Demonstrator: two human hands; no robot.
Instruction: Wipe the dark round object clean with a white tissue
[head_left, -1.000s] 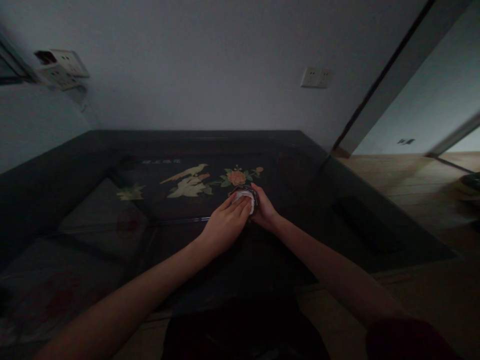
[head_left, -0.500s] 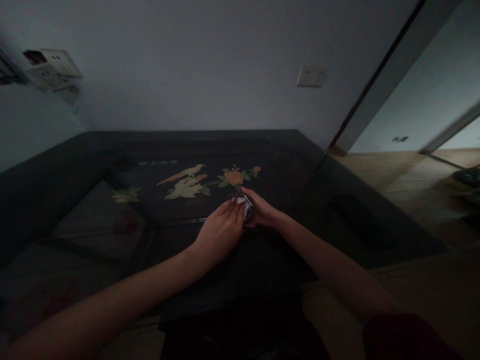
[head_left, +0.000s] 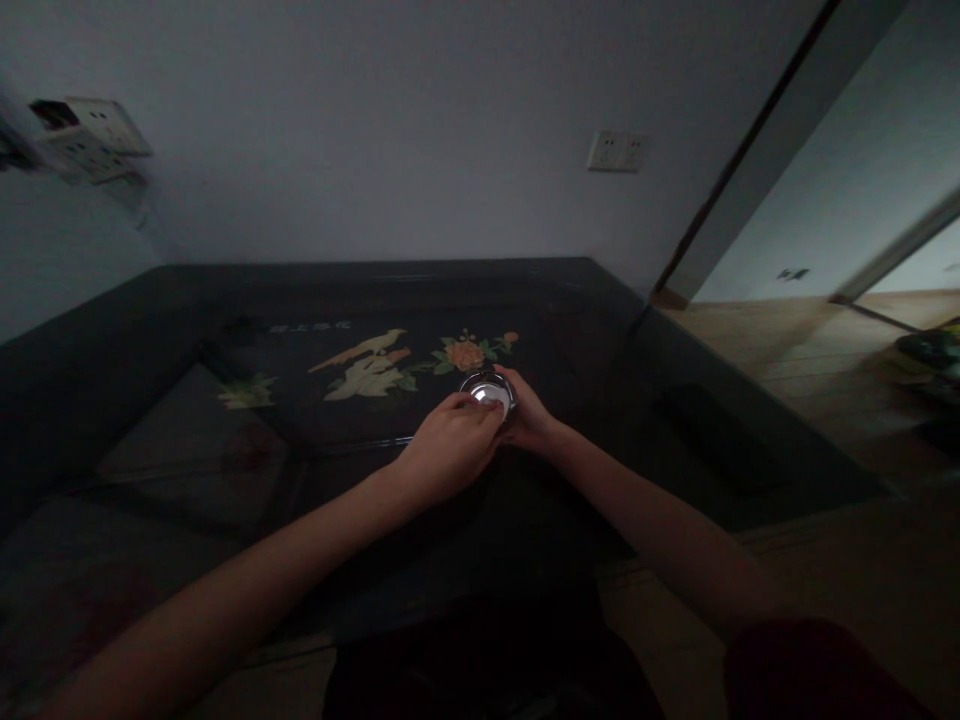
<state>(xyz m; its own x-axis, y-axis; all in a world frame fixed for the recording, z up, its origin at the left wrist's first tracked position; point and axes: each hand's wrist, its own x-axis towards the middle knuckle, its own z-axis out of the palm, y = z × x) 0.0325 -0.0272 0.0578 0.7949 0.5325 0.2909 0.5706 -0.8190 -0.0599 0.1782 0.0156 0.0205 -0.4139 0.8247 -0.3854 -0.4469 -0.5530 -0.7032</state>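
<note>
Right hand [head_left: 529,416] gripped a shiny vessel [head_left: 486,390]; left hand [head_left: 455,448] curled at its opening, hold indeterminable, apparently wiping, next stroke requiring steadiness.

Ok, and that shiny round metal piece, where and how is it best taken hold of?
Likely by the outer edge of the shiny round metal piece, from its right, fingers curved around it as the right hand does. Its rounded outline suits that wrap, while the left hand covers the near-left part. Its underside is hidden.
</note>
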